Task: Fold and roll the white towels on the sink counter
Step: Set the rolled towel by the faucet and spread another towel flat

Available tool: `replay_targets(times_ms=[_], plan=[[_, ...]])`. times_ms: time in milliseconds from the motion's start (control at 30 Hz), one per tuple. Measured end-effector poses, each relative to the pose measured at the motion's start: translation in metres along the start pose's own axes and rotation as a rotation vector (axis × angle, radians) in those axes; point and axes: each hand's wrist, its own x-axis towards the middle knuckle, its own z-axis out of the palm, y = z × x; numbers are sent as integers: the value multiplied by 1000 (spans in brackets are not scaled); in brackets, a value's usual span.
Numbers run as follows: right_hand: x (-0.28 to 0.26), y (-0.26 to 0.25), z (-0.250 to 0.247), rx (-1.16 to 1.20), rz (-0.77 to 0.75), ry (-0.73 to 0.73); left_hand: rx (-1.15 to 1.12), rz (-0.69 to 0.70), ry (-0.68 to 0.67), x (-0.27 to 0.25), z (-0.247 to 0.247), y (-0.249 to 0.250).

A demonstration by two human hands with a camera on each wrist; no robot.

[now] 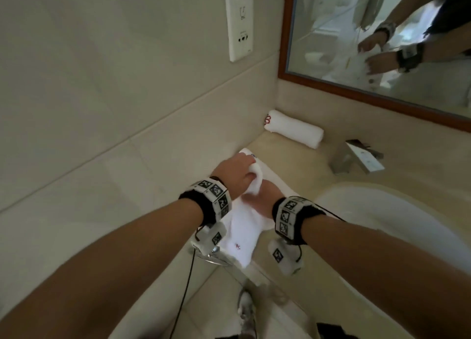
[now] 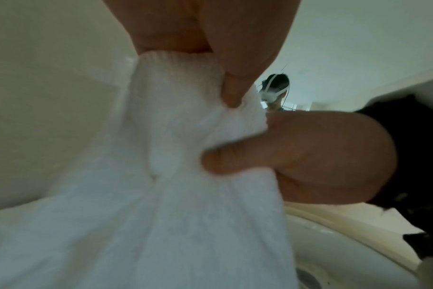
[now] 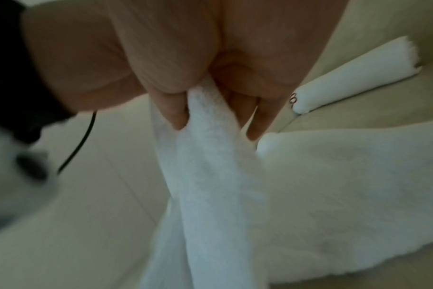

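Observation:
A white towel [image 1: 242, 234] hangs bunched from both hands above the counter [image 1: 288, 165]; it bears a small red mark near its lower end. My left hand [image 1: 244, 175] grips its top edge, and my right hand [image 1: 257, 201] pinches the cloth just below. In the left wrist view the towel [image 2: 181, 195] spreads downward, with the right hand's thumb [image 2: 235, 162] pressed into it. The right wrist view shows the towel [image 3: 210, 176] caught between thumb and fingers [image 3: 171, 109]. A rolled towel [image 1: 293, 128] lies by the back wall, also seen as the roll [image 3: 354, 78]. Another towel [image 3: 346, 176] lies flat on the counter.
A tiled wall with a white socket plate [image 1: 239, 22] stands close on the left. The chrome faucet [image 1: 356, 157] and white sink basin [image 1: 382, 224] are to the right. A wood-framed mirror [image 1: 382, 45] hangs at the back. The counter's front edge is just below the hands.

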Motion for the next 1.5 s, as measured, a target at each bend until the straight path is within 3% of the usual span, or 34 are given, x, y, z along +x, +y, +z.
replay_targets(times_ms=[100,167,233,333,567,767,933,1033,1167,1267,1500], plan=[[-40,-4,-21,119,-30,103,-162,-34,182,-23,-1,25],[-68,0,-41,199,2,182,-298,-120,216,-31,4,34],[-98,9,-62,282,42,268,-362,-164,96,-33,12,43],[-139,30,-89,372,173,366,-313,-68,-60,-37,28,74],[-268,103,-128,420,519,612,-565,198,-148,-58,68,204],[-399,178,-159,508,687,701,-558,409,-241,-70,103,328],[-478,258,-196,518,772,747,-478,495,-277,-59,145,436],[-504,329,-222,388,804,785,-332,410,-248,-41,182,501],[-526,394,-241,153,927,718,-83,243,-153,-30,219,562],[-533,428,-232,115,895,587,-68,285,-210,-44,244,577],[-519,471,-143,-163,779,27,186,509,-815,-103,331,555]])
